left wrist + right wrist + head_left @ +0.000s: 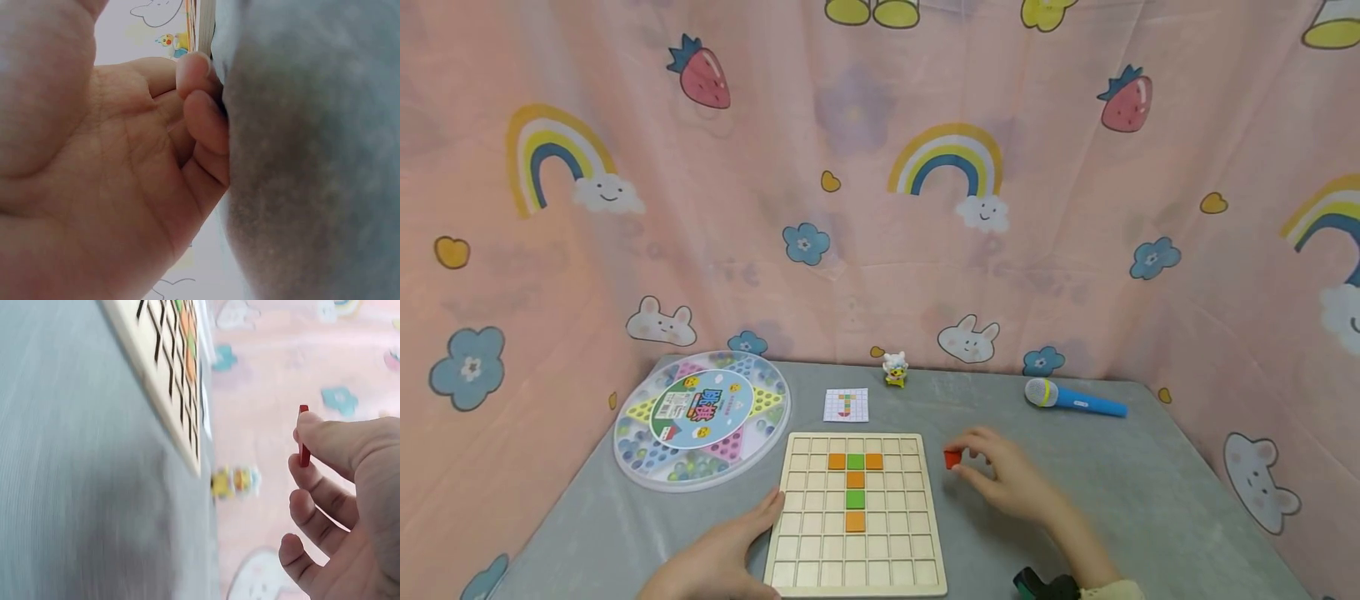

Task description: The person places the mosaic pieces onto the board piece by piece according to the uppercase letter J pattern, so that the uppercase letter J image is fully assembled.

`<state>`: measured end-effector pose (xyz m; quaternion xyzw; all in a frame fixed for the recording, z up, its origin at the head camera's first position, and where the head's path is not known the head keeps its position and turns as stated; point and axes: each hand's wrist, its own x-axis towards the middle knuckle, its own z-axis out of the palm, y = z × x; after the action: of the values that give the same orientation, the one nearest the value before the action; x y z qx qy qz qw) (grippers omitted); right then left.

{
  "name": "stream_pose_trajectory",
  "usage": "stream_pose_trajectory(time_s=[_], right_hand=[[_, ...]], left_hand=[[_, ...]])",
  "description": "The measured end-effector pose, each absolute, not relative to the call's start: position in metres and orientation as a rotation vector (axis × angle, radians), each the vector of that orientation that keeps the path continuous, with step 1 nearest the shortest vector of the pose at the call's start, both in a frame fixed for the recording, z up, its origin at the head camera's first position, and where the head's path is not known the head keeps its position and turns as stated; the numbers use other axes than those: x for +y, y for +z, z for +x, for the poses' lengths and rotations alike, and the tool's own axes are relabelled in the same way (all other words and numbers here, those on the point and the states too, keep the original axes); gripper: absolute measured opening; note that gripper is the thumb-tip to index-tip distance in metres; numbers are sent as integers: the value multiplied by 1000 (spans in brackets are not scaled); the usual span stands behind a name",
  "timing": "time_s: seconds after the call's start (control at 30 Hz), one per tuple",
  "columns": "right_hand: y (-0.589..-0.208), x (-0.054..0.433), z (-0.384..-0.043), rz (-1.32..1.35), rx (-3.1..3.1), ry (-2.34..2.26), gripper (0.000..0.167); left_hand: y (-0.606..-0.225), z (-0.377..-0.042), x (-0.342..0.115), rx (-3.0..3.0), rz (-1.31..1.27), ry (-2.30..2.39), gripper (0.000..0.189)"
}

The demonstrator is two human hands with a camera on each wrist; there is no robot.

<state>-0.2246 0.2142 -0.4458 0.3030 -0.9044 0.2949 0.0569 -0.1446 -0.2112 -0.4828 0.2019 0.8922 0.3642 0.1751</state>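
A wooden grid board (812,547) lies on the grey cloth in the head view. Orange tiles (855,522) and green tiles (855,500) sit in its cells, making a T shape. At the board's left edge rests my left hand (722,546), its loosely bent fingers (206,122) against the cloth beside the board in the left wrist view. Right of the board, my right hand (1011,482) pinches a thin red square tile (304,453) between thumb and fingertip, held above the cloth. The other fingers of that hand stay loosely bent.
Behind the board lies a small card (846,415) printed with a coloured grid pattern. A round board-game box (625,454) is at the left. A small figurine (895,369) stands at the back, and a blue toy microphone (1086,402) lies at the right. A pink curtain (880,275) hangs behind.
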Motion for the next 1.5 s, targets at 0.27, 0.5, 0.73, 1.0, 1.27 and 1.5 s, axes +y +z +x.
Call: stream_pose_trajectory(time_s=[0.27,0.5,0.73,1.0,1.27,1.5], right_hand=[[-455,172,-230,1159,-2725,1089,22],[-464,141,-227,1317,-2768,1084,21],[-459,114,-214,1436,-2802,1026,17],[-467,103,-203,1545,-2740,883,14],[-475,103,-199,1603,-2677,761,12],[-477,102,-196,1600,-2655,706,12]], left_hand=[[-483,-145,-211,2522,564,1033,127],[-483,-144,-210,2557,577,994,127],[-483,-144,-211,2552,554,997,128],[-482,-144,-209,2553,546,996,126],[-481,-143,-210,2562,565,998,128],[-481,-144,-210,2565,580,999,128]])
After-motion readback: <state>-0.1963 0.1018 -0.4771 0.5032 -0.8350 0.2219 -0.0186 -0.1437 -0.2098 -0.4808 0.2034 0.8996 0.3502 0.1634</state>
